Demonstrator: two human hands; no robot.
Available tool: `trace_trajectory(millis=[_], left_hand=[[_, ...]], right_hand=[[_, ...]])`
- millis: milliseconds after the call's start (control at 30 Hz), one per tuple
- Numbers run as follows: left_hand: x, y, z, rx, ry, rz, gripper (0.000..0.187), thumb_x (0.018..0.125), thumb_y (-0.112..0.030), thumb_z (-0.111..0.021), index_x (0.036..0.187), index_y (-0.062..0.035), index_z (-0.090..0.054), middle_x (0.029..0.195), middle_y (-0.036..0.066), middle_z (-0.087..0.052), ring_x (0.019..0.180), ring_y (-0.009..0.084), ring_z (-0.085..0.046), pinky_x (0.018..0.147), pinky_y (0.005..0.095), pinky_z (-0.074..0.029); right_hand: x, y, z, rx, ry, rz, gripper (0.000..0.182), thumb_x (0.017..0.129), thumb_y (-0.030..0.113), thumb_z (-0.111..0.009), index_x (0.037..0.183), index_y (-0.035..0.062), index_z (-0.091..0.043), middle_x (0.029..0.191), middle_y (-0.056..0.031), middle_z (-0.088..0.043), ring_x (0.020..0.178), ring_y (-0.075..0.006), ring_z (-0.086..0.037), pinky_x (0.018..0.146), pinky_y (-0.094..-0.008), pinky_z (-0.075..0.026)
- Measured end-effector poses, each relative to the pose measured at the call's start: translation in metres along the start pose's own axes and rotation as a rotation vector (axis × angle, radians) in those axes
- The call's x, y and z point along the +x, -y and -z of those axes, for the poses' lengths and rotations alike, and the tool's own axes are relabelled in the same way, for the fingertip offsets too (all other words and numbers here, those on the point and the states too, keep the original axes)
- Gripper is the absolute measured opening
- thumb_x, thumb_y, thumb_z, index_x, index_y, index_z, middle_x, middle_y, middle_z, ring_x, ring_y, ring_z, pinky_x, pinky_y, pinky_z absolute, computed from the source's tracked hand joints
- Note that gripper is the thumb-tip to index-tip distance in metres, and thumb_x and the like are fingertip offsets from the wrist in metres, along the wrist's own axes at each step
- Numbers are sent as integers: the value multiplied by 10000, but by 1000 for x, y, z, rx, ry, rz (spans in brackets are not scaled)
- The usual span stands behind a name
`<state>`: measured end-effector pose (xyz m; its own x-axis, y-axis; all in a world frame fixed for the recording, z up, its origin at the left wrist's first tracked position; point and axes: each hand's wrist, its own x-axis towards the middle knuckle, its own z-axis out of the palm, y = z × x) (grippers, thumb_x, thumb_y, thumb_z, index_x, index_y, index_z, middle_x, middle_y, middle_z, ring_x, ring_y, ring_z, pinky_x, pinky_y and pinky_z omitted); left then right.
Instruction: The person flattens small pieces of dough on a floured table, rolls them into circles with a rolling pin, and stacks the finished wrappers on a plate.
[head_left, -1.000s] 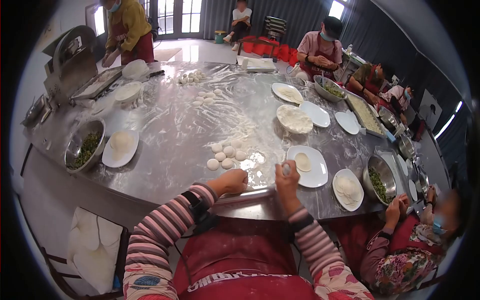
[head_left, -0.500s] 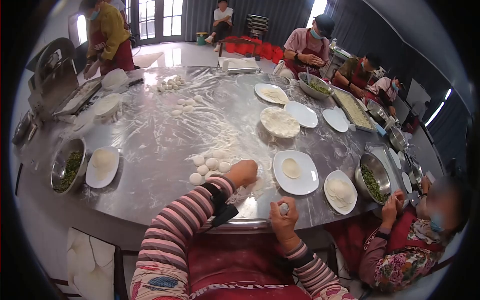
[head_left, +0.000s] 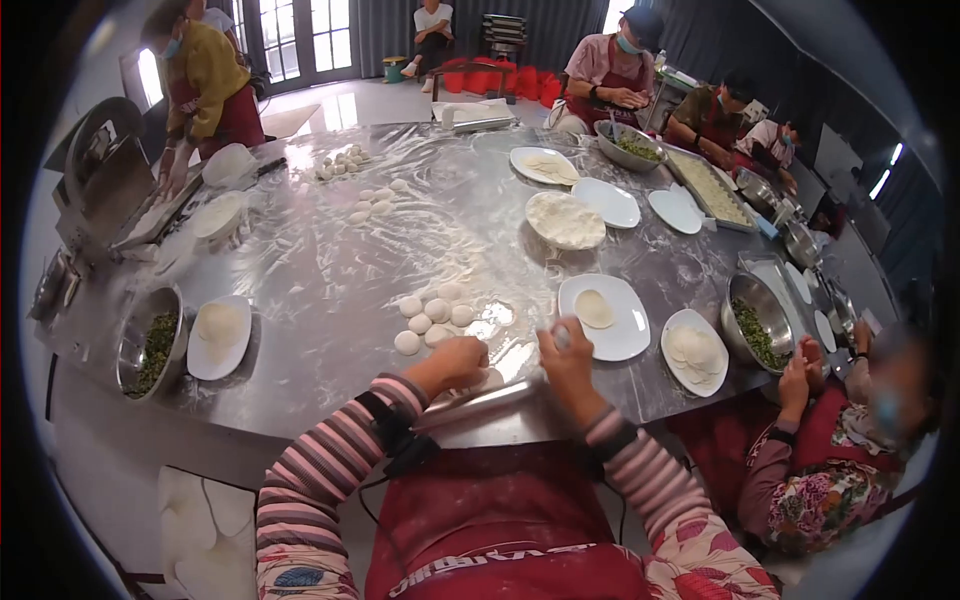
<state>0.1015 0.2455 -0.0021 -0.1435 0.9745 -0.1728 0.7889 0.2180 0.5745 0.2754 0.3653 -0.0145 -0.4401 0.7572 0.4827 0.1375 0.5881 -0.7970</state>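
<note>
My left hand (head_left: pixel 455 366) is closed, fingers pinched at a piece of dough (head_left: pixel 490 379) low on the floury metal table. Most of that dough is hidden by the fingers. My right hand (head_left: pixel 568 368) is wrapped round what looks like a rolling pin (head_left: pixel 562 337); only its rounded pale end shows above the fist, and the hand is slightly blurred. Just beyond my left hand lies a cluster of several small white dough rounds (head_left: pixel 437 310). Right of my right hand, a square white plate (head_left: pixel 625 335) holds one flat dough wrapper (head_left: pixel 594 309).
A shiny metal bar (head_left: pixel 485 403) lies near the table's front edge. Around are a flour bowl (head_left: pixel 566 220), an oval plate of wrappers (head_left: pixel 694 352), and steel bowls of green filling (head_left: pixel 757 322) (head_left: pixel 150 340). A co-worker's hands (head_left: pixel 800 372) are close on the right.
My left hand has drawn back towards me and a little left, away from the spot beside the plate. My right hand has moved up over the table, its grip unchanged. The view has shifted slightly.
</note>
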Motion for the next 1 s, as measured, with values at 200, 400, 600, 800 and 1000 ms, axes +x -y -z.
trace_trajectory(millis=[200,400,600,800,1000], left_hand=[[-15,-6,-8,-200,34,38,186,711,-171,-591,818,-33,-656,825,207,-651,810,363,-628,731,427,-484],[1,-8,-5,-106,-68,0,233,794,-216,-567,850,-7,-653,832,204,-661,810,352,-635,729,422,-482],[-15,-13,-8,-236,-40,99,136,732,-144,-622,811,-38,-656,827,205,-650,826,355,-626,731,406,-488],[-8,-20,-6,-23,-140,80,200,785,-172,-603,882,-1,-642,819,191,-661,781,307,-641,703,385,-485],[-9,-12,-8,-175,-74,-4,174,782,-165,-614,839,-1,-623,785,183,-645,731,285,-613,667,384,-463]], right_hand=[[-18,0,11,98,-49,-56,196,767,56,-686,837,58,-503,643,-115,-539,546,-281,-563,530,-374,-452],[25,17,-21,4,-40,70,193,776,77,-687,854,55,-512,671,-178,-549,597,-368,-578,539,-402,-449],[-25,13,25,-138,-49,215,190,776,72,-687,856,62,-515,655,-146,-542,582,-342,-586,537,-403,-451],[24,19,-22,-20,-75,107,205,777,66,-681,865,54,-496,665,-177,-550,604,-380,-587,525,-402,-445],[-36,3,23,-22,-98,48,207,768,43,-682,863,49,-497,640,-139,-541,559,-324,-585,507,-390,-450]])
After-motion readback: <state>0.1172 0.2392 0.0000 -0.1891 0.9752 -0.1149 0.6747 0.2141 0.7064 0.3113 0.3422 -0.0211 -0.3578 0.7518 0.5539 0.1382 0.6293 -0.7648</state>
